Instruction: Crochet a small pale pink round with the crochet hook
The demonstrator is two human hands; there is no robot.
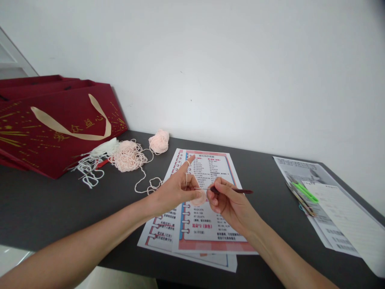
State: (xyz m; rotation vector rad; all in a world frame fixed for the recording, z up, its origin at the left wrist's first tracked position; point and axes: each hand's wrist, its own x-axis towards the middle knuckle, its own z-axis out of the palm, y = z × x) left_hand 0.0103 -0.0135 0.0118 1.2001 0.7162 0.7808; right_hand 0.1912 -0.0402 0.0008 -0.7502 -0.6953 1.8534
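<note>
Reaching in from both sides, your forearms slant forward and inward, so that both hands meet over the printed sheet. Your left hand hangs above that sheet's left half, its index finger stretched out long toward the sheet's top edge, with pale yarn wrapped about it. The other fingers curl inward, and your thumb presses in to pinch a small pink crochet piece, which sits over the middle of the sheet, between your two hands.

Your right hand is above the sheet's right half, wrist bent inward. It grips the crochet hook between thumb and bent fingers, rather as you would a pen. The hook lies nearly level: its dark handle sticks out past your knuckles toward the sheet's right side, and its thin metal shaft points left to your curled fingers. Whether the tip is inside a stitch, you cannot tell at this size.

Left of the sheet, a loose tangle of pink yarn trails a strand toward it; a rounder pink ball lies beyond the sheet's upper left corner. Well to the sheet's right rests a green cutter.
</note>
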